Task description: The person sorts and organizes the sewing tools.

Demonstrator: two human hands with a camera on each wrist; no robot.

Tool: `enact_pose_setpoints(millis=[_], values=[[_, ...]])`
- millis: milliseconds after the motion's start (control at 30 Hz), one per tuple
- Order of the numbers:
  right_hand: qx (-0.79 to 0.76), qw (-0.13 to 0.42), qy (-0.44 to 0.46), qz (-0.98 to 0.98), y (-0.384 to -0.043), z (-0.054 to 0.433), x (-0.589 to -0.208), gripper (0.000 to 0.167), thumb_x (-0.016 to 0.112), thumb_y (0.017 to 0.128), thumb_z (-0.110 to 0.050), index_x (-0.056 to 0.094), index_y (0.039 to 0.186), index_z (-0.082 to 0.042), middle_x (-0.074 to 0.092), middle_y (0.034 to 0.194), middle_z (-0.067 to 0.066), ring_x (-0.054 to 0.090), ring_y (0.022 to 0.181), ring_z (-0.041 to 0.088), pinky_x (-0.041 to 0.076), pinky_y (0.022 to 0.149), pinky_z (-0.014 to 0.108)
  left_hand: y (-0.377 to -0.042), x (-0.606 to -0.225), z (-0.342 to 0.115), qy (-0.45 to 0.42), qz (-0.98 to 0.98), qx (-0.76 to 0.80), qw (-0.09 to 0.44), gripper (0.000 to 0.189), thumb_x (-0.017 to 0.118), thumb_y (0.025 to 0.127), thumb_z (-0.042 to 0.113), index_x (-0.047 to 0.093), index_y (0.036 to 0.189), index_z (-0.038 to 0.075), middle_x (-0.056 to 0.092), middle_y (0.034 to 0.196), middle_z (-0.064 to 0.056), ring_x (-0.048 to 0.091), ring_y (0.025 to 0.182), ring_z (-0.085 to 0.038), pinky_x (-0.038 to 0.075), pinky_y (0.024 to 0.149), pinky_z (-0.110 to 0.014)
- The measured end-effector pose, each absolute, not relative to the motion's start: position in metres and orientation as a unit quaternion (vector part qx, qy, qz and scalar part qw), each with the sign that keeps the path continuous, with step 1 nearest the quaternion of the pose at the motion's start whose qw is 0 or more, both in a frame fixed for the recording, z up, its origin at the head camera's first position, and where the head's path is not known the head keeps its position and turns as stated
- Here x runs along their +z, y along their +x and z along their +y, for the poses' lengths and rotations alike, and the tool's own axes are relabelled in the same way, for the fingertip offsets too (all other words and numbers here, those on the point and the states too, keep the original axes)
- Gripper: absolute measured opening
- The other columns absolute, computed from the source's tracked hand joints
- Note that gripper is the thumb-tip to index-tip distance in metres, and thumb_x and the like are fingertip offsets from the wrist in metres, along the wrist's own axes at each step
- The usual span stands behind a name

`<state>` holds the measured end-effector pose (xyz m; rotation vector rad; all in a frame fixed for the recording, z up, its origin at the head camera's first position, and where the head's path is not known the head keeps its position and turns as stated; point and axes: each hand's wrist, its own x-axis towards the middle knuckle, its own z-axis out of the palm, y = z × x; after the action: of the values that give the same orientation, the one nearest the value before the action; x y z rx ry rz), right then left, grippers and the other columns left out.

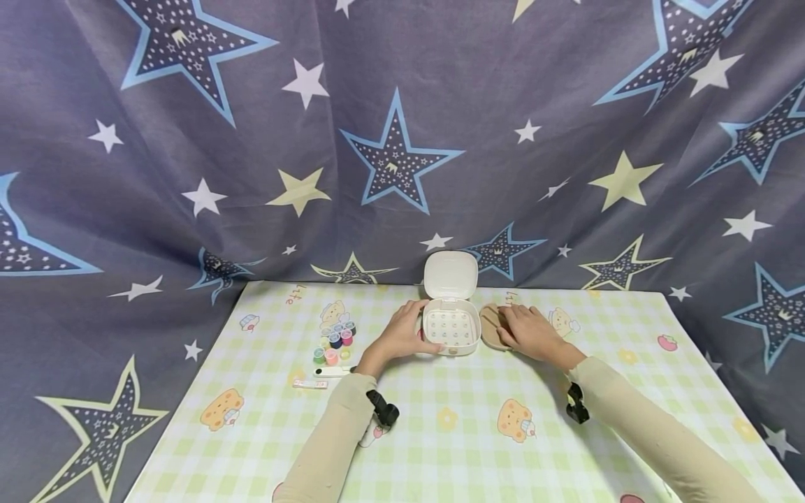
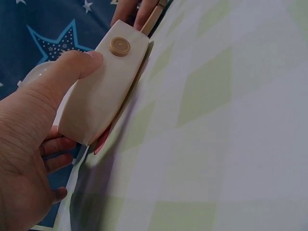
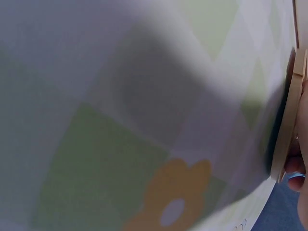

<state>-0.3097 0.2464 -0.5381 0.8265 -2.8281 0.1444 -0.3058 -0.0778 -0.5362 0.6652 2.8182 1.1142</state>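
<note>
A small white lidded box [image 1: 451,328] stands near the back of the table. Its lid [image 1: 451,274] is raised, and the inside shows a patterned floor. My left hand [image 1: 405,332] holds the box at its left side; the left wrist view has the thumb on the front, near a round tan button [image 2: 120,46], and the fingers around behind. Against the right side of the box lies a flat, rounded tan tray [image 1: 491,327]. My right hand [image 1: 530,331] reaches over that tray, fingers bent down at it; I cannot tell whether they grip anything.
Left of the box, several small thread spools [image 1: 335,340] in various colours sit in a cluster. In front of them lie a slim white tool [image 1: 333,372] and a short white and pink strip [image 1: 310,384]. A star-printed curtain [image 1: 390,140] hangs behind the table.
</note>
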Motion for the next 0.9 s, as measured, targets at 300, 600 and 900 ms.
enact_pose_setpoints(millis=[300,600,900], values=[[0.049,0.081,0.281,-0.955,-0.3111,0.2486,-0.5414,0.048,0.053,0.103,-0.032,0.052,0.137,0.002,0.065,0.124,0.023,0.061,0.118,0.040,0.047,0.097,0.058,-0.3066,-0.5367,-0.0772,0.216,0.908,0.359,0.022,0.110,0.093,0.067,0.043,0.037,0.154,0.006,0.052,0.140,-0.014,0.049,0.132,-0.032,0.036,0.117,-0.046],[0.053,0.074,0.280,-0.956,-0.3122,0.2491,-0.5415,0.050,0.052,0.103,-0.034,0.052,0.139,0.001,0.064,0.127,0.023,0.061,0.120,0.039,0.046,0.099,0.058,-0.3052,-0.5345,-0.0772,0.217,0.907,0.359,0.022,0.110,0.094,0.067,0.042,0.037,0.154,0.005,0.052,0.139,-0.015,0.049,0.131,-0.032,0.037,0.117,-0.046],[0.065,0.060,0.270,-0.959,-0.3124,0.2472,-0.5337,0.052,0.056,0.102,-0.038,0.055,0.136,0.001,0.066,0.125,0.023,0.063,0.117,0.039,0.046,0.097,0.059,-0.3064,-0.5368,-0.0776,0.215,0.908,0.359,0.023,0.111,0.093,0.067,0.043,0.037,0.154,0.006,0.051,0.141,-0.014,0.049,0.132,-0.032,0.037,0.117,-0.046]])
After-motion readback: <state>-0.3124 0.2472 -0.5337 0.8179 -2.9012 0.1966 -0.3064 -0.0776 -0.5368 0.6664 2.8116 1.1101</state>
